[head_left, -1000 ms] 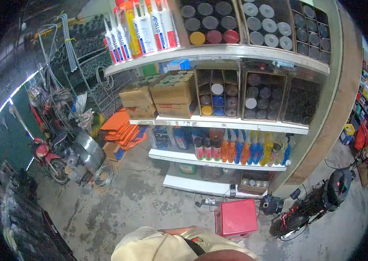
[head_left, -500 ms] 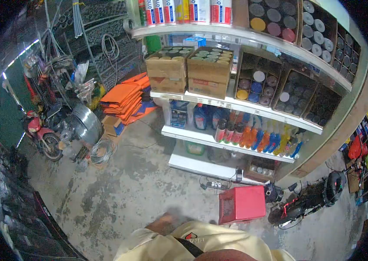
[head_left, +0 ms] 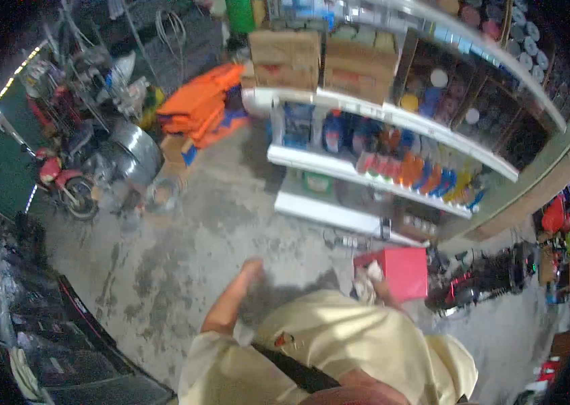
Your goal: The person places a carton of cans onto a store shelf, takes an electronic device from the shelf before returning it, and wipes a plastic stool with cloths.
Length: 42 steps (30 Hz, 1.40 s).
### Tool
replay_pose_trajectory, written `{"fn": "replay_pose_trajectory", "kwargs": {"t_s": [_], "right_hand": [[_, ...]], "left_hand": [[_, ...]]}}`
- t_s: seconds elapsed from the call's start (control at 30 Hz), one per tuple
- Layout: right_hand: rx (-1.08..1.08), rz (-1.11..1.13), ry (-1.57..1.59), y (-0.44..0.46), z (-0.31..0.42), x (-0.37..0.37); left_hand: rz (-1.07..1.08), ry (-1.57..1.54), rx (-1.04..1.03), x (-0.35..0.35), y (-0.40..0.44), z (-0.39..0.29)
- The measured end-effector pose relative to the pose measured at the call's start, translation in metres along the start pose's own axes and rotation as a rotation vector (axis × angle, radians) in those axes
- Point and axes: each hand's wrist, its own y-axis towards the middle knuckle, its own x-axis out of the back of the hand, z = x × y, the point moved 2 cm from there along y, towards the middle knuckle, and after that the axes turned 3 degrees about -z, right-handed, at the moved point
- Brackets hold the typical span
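My left arm reaches out over the concrete floor, and my left hand [head_left: 252, 268] hangs above it, touching nothing I can see. Motion smears its fingers. On the right, my right hand [head_left: 385, 291] is low beside the red stool [head_left: 406, 273]. A crumpled whitish cloth [head_left: 364, 282] is at that hand and looks gripped by it, in front of the stool's left side. The hand is partly hidden behind my pale yellow shirt [head_left: 325, 324].
White shelves [head_left: 329, 212] hold cartons [head_left: 285, 57], cans and coloured bottles [head_left: 426, 177]. A black scooter [head_left: 480, 280] stands right of the stool. Folded orange sheets [head_left: 197, 104], a metal coil [head_left: 135, 152] and a red motorcycle [head_left: 62, 177] are at left. A dark rack [head_left: 62, 337] stands at near left.
The view has tilted down and shifted, so shelves and stool appear higher. My left forearm now shows further out. My right hand and the whitish cloth have come into view by the stool.
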Motion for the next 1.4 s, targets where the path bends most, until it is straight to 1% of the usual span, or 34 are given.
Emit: {"fn": "replay_pose_trajectory", "kwargs": {"t_s": [0.03, 0.1, 0.13, 0.17, 0.2, 0.23, 0.27, 0.3, 0.33, 0.37, 0.4, 0.47, 0.57, 0.63, 0.67, 0.7, 0.73, 0.77, 0.83, 0.87, 0.9, 0.93, 0.97, 1.03, 1.07, 1.1, 1.13, 1.17, 1.2, 1.23, 1.27, 1.3, 1.33, 1.4], "right_hand": [[0.021, -0.035, 0.059, 0.001, 0.010, 0.002], [-0.133, -0.024, 0.076, 0.025, 0.010, -0.003], [-0.071, 0.022, 0.121, 0.026, 0.022, 0.004], [-0.089, 0.008, 0.072, 0.086, -0.037, -0.026], [-0.186, 0.059, 0.417, 0.129, -0.077, -0.051], [-0.263, -0.022, 0.564, 0.078, 0.012, -0.009], [-0.244, 0.194, 1.067, 0.144, -0.046, -0.050], [-0.377, 0.237, 1.055, 0.117, 0.013, -0.019], [-0.311, 0.359, 1.317, 0.117, 0.041, -0.010], [-0.034, 0.454, 1.389, 0.135, 0.047, -0.007], [-0.134, 0.249, 1.465, 0.133, 0.092, 0.008], [-0.100, 0.260, 1.602, 0.172, 0.121, 0.015], [0.210, -0.260, 1.184, 0.192, 0.191, 0.067], [0.412, -0.537, 1.006, 0.162, 0.269, 0.123], [0.340, -0.705, 0.796, 0.161, 0.288, 0.146], [0.557, -0.798, 0.870, 0.170, 0.306, 0.162], [0.710, -0.897, 0.920, 0.197, 0.303, 0.172], [0.685, -0.955, 0.977, 0.202, 0.321, 0.186], [0.580, -1.271, 0.727, 0.230, 0.328, 0.201], [0.628, -1.181, 1.016, 0.232, 0.345, 0.200], [0.447, -1.213, 0.995, 0.230, 0.360, 0.197], [0.388, -1.332, 0.893, 0.232, 0.371, 0.189], [0.504, -1.341, 1.027, 0.236, 0.379, 0.174], [0.561, -1.296, 1.155, 0.240, 0.400, 0.150], [0.489, -1.333, 1.021, 0.243, 0.406, 0.135], [0.524, -1.227, 1.167, 0.248, 0.412, 0.121], [0.642, -1.115, 1.047, 0.252, 0.417, 0.112], [0.538, -1.183, 1.303, 0.254, 0.434, 0.089], [0.501, -1.242, 1.231, 0.228, 0.471, 0.084], [0.519, -1.255, 1.247, 0.267, 0.454, 0.055], [0.540, -1.173, 1.110, 0.251, 0.477, 0.047], [0.500, -1.267, 1.028, 0.243, 0.499, 0.036], [0.476, -1.138, 1.048, 0.256, 0.500, 0.019], [0.530, -1.142, 1.147, 0.263, 0.523, -0.010]], "left_hand": [[-0.108, -0.079, 0.082, -0.010, -0.002, -0.010], [0.003, -0.203, 0.091, -0.026, -0.005, -0.023], [0.008, -0.247, 0.137, -0.038, -0.007, -0.032], [0.055, -0.249, 0.182, -0.047, -0.004, -0.036], [0.101, -0.249, 0.224, -0.054, -0.001, -0.040], [0.089, -0.187, 0.173, -0.061, 0.000, -0.042], [0.078, -0.124, 0.125, -0.068, -0.004, -0.048], [0.105, -0.199, 0.193, -0.072, -0.001, -0.055], [0.106, -0.193, 0.217, -0.072, -0.003, -0.057], [0.101, -0.220, 0.216, -0.072, -0.005, -0.064], [0.096, -0.248, 0.209, -0.071, -0.003, -0.070], [0.145, -0.203, 0.165, -0.061, 0.007, -0.074], [-0.023, -0.311, 0.297, -0.045, 0.031, -0.082], [0.098, 0.202, -0.367, -0.039, 0.048, -0.093], [0.106, 0.065, -0.191, -0.046, 0.040, -0.115], [0.095, 0.062, -0.197, -0.042, 0.060, -0.120], [0.127, -0.038, 0.006, -0.031, 0.090, -0.111], [0.159, -0.138, 0.209, -0.028, 0.101, -0.119], [0.067, -0.183, 0.228, -0.046, 0.102, -0.151], [-0.013, -0.232, 0.249, -0.054, 0.104, -0.170], [0.155, -0.164, 0.061, -0.053, 0.118, -0.170], [0.136, -0.285, 0.129, -0.056, 0.121, -0.181], [0.118, -0.408, 0.196, -0.056, 0.130, -0.184], [0.107, -0.399, 0.235, -0.050, 0.145, -0.194], [0.163, -0.427, 0.249, -0.048, 0.143, -0.207], [0.221, -0.452, 0.265, -0.047, 0.141, -0.220], [0.154, -0.528, 0.243, -0.043, 0.146, -0.220], [0.162, -0.534, 0.245, -0.034, 0.154, -0.225], [0.202, -0.475, 0.258, -0.020, 0.161, -0.230], [0.239, -0.419, 0.276, -0.008, 0.167, -0.232], [0.123, -0.474, 0.404, 0.002, 0.177, -0.233], [0.121, -0.475, 0.372, 0.015, 0.183, -0.236], [0.117, -0.476, 0.335, 0.028, 0.190, -0.239], [-0.016, -0.314, 0.381, 0.056, 0.210, -0.242]]}}
